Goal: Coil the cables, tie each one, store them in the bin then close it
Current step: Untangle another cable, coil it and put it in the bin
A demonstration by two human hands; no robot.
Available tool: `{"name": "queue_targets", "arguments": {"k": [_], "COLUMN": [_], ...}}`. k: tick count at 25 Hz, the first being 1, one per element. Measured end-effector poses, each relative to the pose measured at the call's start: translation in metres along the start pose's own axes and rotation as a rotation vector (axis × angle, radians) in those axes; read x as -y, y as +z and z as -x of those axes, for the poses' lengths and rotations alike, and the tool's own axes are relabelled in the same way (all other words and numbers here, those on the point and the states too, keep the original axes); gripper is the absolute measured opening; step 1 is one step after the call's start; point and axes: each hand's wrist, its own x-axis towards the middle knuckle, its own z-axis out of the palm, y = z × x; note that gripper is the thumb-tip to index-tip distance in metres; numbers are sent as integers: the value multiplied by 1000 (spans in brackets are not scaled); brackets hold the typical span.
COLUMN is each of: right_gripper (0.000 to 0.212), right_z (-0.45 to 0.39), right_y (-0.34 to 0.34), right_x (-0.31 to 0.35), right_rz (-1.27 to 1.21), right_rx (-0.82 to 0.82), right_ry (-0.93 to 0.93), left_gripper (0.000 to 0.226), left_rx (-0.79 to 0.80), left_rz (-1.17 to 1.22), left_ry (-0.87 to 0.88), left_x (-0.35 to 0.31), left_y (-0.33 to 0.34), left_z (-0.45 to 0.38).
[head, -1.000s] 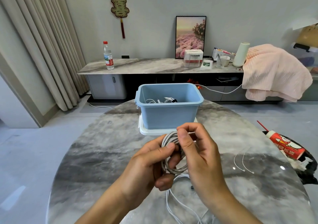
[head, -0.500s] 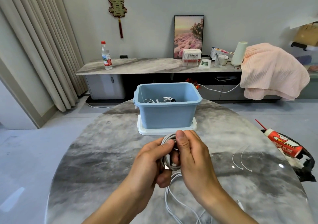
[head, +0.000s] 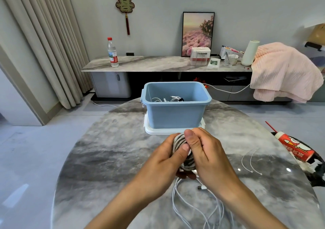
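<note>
so at centre frame the left hand (head: 163, 160) and right hand (head: 207, 155) grip a half-wound white cable coil (head: 179, 143); some cables already lie in the open blue plastic bin (head: 175, 117), tying unfinished.

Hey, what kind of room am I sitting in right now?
Most likely a home living room: a long low media cabinet against the wall, floor-length curtains, and a framed flower picture leaning on the cabinet.

White cable coil (head: 181, 144) held above the table — open blue bin (head: 175, 112) behind holds cables.
</note>
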Motion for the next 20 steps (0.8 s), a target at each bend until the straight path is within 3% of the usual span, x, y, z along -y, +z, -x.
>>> {"name": "queue_targets", "arguments": {"k": [4,7,9,13,16,18,20], "right_gripper": [53,58,59,58,37,31,24], "right_z": [11,15,16,17,11,11,13], "right_y": [9,9,6,9,2,-4,-5], "right_x": [9,8,9,-1,4,8,9], "right_rz": [-271,-1,39,-155,-432,-361,-138], "right_rx": [7,6,5,-21,21,64,50], "right_ry": [146,91,83,216,447,342,118], "left_gripper": [23,29,32,25,23,24,27], "left_rx": [-144,-216,-228,-256,-312,-329,-319], "left_rz": [-58,-182,-274,-373,-306,-245,-179], "left_ry": [139,156,195,262,239,211,182], "left_x": [8,15,15,13,11,5,1], "left_y": [14,12,10,12,2,-4,-7], "left_z": [1,-2,-3,-4,-7,-8,-7]}}
